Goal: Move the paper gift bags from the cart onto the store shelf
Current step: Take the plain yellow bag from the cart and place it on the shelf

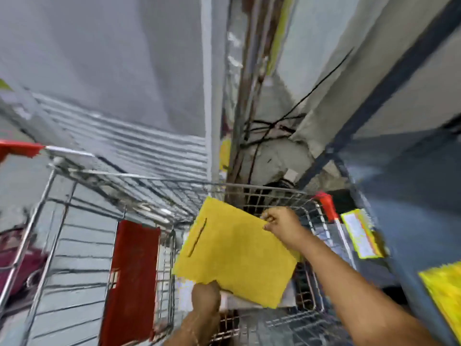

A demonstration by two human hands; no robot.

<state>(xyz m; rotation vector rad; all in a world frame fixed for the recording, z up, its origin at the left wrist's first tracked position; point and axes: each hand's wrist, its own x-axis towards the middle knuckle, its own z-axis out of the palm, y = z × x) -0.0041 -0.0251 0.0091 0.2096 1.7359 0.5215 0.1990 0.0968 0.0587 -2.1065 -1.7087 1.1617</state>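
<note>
A flat yellow paper gift bag (237,253) with a slit handle hangs tilted above the wire shopping cart (159,193). My left hand (205,297) pinches its near lower corner. At the bag's far upper edge, my right hand (280,224) is closed on it. Under the bag, inside the cart basket, lie pale flat items (239,302) that are too blurred to name. The picture is smeared by motion.
The cart has red corner guards (326,203) and a red panel (132,280) on its side. A dark shelf unit (404,176) stands at the right with yellow labels (360,237) and a yellow item (446,293). Black cables (269,131) hang in the gap behind the cart.
</note>
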